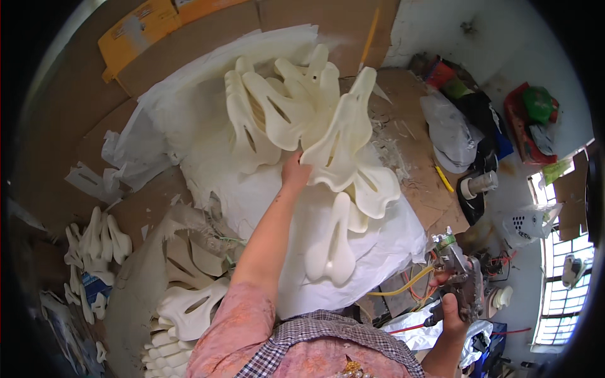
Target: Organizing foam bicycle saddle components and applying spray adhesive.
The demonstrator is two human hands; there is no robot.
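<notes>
My left hand (296, 171) reaches out over the work surface. Its fingers are closed on the near edge of a cream bicycle saddle pad (334, 142) with a slot down its middle. Just beyond and to the left, several like pads (274, 110) lean together in a heap. Two more lie nearer me, a slotted pad (375, 188) and a smooth-backed pad (332, 249). At the lower right, my right hand (452, 313) is wrapped around a metal spray gun (460, 271), its green-tipped end pointing up. A red hose meets its handle.
White sheeting (391, 246) covers the surface. Cardboard (208, 53) stands behind it. Left of my arm, a sack (135, 296) holds saddle pads (192, 309). A yellow hose (403, 285) runs near the gun. Right lie a yellow cutter (443, 179) and a pale cap (450, 138).
</notes>
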